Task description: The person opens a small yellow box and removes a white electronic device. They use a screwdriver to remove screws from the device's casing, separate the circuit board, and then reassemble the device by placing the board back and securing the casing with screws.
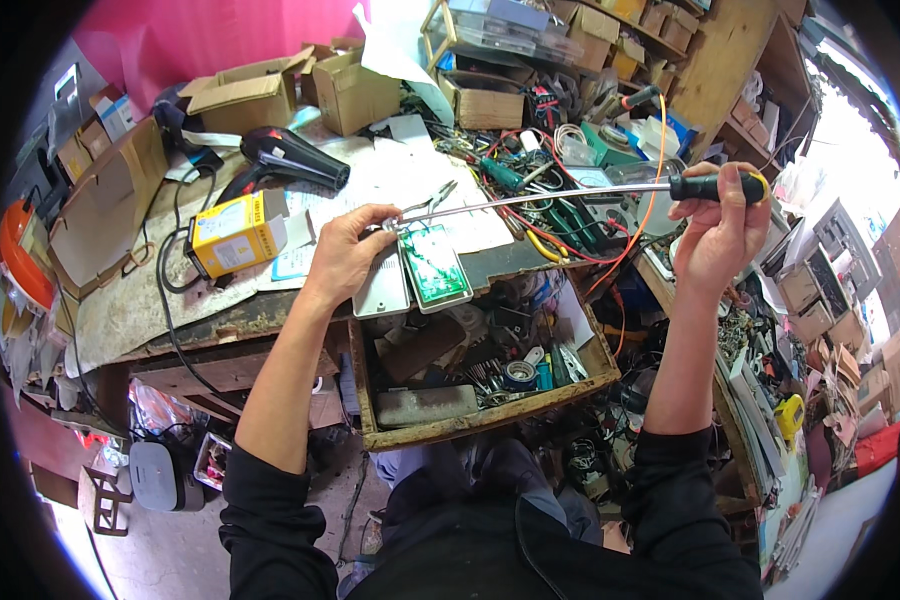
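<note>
My right hand [718, 228] is wrapped round the black-and-yellow handle of a long screwdriver [560, 197], held nearly level above the bench. Its thin metal shaft runs left to the fingertips of my left hand [350, 250]. Those fingers are pinched together at the tip; whatever is between them is too small to make out. Just below the tip, a green circuit board [432, 262] sits in one half of a pale plastic casing [457, 300]. The other casing half [382, 287] lies beside it, under my left hand. Pliers [436, 198] lie behind the board.
Below the bench edge an open wooden drawer [490, 428] is full of tools and parts. A yellow box [235, 235] and a black hair dryer [295, 160] are on the left. An orange cable [654, 205] hangs near my right hand. Cardboard boxes [355, 95] stand behind.
</note>
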`<control>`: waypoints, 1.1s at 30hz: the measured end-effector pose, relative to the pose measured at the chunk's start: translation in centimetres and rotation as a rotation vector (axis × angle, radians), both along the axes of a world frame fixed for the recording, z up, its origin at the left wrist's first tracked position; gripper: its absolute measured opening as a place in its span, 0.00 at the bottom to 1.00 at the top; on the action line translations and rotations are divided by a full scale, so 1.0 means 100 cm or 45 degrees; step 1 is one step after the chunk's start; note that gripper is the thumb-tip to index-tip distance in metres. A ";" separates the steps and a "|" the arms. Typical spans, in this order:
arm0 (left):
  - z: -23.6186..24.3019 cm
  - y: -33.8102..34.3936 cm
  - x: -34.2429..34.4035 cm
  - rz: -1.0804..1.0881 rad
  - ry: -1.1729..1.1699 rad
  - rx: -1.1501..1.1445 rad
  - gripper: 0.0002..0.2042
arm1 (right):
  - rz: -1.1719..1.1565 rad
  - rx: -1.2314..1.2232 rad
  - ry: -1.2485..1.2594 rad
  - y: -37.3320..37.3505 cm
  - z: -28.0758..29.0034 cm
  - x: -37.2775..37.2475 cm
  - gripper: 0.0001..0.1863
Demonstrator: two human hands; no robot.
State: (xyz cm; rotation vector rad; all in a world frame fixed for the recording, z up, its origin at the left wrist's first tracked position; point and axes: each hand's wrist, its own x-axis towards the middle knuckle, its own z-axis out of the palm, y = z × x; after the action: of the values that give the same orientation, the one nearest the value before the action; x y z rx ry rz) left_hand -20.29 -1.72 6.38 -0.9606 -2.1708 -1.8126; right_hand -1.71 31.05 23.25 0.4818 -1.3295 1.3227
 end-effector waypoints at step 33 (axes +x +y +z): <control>-0.001 0.003 0.000 0.013 -0.037 -0.015 0.14 | -0.251 0.181 -0.369 0.029 0.038 -0.003 0.16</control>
State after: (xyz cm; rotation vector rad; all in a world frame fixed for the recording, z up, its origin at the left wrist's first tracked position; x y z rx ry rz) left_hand -20.30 -1.44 6.32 -0.9298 -2.2021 -1.8220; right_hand -2.03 33.98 27.07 0.2520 -1.6748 1.1691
